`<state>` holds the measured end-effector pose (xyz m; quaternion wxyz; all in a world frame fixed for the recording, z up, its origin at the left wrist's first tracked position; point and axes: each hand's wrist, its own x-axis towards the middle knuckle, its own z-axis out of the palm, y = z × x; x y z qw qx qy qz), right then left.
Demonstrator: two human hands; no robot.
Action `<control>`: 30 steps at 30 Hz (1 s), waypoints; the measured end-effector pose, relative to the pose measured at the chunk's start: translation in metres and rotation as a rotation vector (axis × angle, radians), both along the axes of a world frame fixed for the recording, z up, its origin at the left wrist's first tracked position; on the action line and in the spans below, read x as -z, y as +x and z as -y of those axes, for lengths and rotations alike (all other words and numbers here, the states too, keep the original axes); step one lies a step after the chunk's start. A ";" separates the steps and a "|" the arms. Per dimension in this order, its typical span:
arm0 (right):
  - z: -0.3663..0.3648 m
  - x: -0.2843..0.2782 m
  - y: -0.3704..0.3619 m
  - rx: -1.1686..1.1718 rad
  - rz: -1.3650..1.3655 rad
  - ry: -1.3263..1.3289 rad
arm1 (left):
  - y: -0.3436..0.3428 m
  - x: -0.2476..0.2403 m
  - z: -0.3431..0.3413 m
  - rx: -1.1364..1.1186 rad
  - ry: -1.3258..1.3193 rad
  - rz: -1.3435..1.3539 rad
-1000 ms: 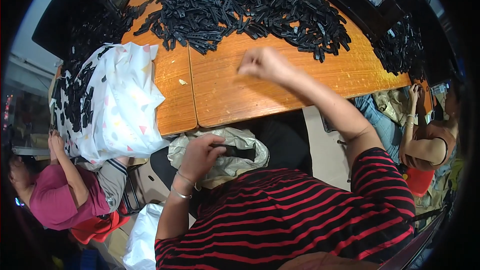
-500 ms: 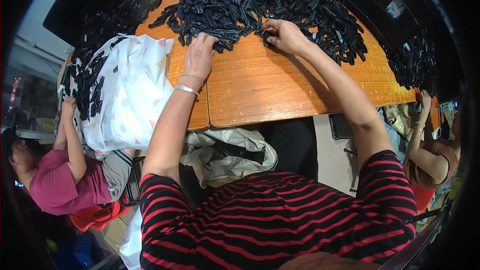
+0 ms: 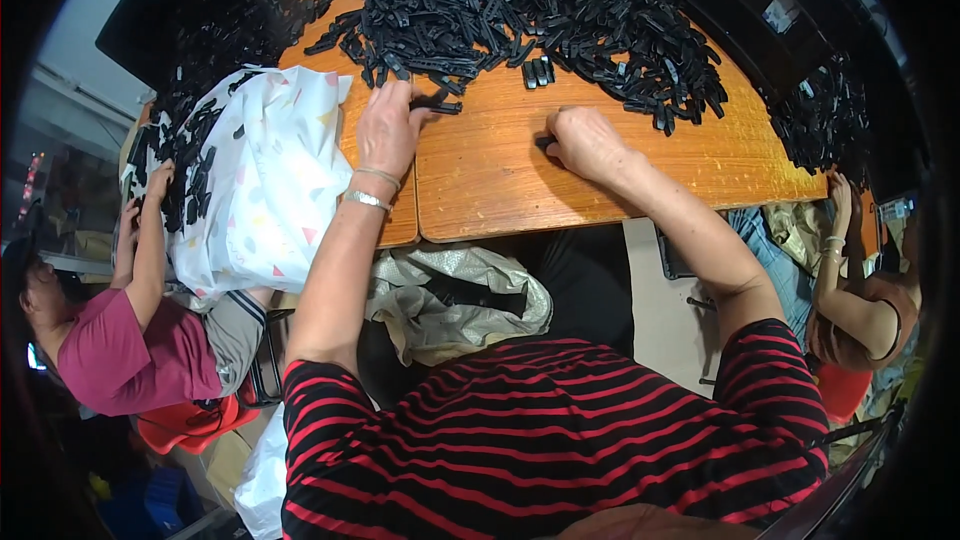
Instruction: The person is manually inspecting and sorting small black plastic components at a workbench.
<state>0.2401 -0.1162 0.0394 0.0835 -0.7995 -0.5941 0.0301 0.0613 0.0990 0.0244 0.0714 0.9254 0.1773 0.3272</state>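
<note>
My left hand (image 3: pixel 388 130) is closed on a slim black plastic piece (image 3: pixel 446 107) that sticks out to the right past the fingertips, just in front of the left heap of long black plastic pieces (image 3: pixel 430 20). Low over the wooden table, my right hand (image 3: pixel 592 145) is curled closed with a small dark piece (image 3: pixel 545 142) showing at its fingers, mostly hidden. Beyond it a few short black pieces (image 3: pixel 538 72) lie side by side in a neat row. Another heap of black pieces (image 3: pixel 640 40) spreads behind them to the right.
A white patterned plastic sheet (image 3: pixel 265 190) drapes at left, where a co-worker in a maroon shirt (image 3: pixel 120 340) handles black pieces. Another co-worker (image 3: pixel 865 315) sits at right. Dark bins (image 3: pixel 790 15) flank the table (image 3: pixel 480 200). An opened woven sack (image 3: pixel 450 270) lies below its edge.
My right hand has drawn back toward me from the heap, uncovering the row of short black pieces. My left hand has come slightly nearer, and the slim piece now shows in it.
</note>
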 end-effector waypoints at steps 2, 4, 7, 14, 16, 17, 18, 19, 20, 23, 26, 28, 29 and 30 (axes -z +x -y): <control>-0.001 -0.010 -0.001 -0.011 -0.213 0.078 | -0.007 -0.003 0.017 -0.036 -0.086 0.050; -0.008 -0.023 -0.010 0.032 -0.346 0.209 | -0.011 -0.008 0.038 0.020 -0.144 0.075; -0.026 -0.036 -0.033 0.042 -0.539 0.403 | -0.017 -0.009 0.060 0.124 -0.184 0.149; -0.029 -0.023 -0.067 0.057 -0.782 0.380 | -0.020 -0.006 0.093 0.205 -1.020 0.472; -0.025 -0.009 -0.069 0.041 -0.630 0.561 | -0.020 -0.002 0.101 0.255 -1.275 0.574; -0.024 -0.004 -0.072 0.042 -0.632 0.559 | -0.022 0.000 0.103 0.302 -1.528 0.672; -0.024 0.001 -0.075 -0.002 -0.562 0.684 | -0.026 0.005 0.105 0.300 -1.531 0.670; -0.024 0.004 -0.077 -0.046 -0.490 0.809 | -0.030 0.012 0.106 0.328 -1.680 0.633; -0.024 0.007 -0.080 -0.048 -0.494 0.805 | -0.033 0.013 0.107 0.351 -1.826 0.596; -0.021 0.011 -0.084 0.023 -0.674 0.781 | -0.029 0.010 0.113 0.381 -1.819 0.714; -0.015 0.007 -0.078 0.018 -0.757 0.694 | -0.031 -0.001 0.109 0.333 -1.766 0.693; -0.013 -0.003 -0.075 0.072 -0.831 0.583 | -0.032 -0.002 0.108 0.310 -1.707 0.660; -0.012 -0.009 -0.076 0.073 -0.832 0.582 | -0.032 -0.003 0.109 0.297 -1.682 0.642; -0.012 -0.014 -0.077 0.063 -0.770 0.656 | -0.031 -0.003 0.109 0.285 -1.657 0.625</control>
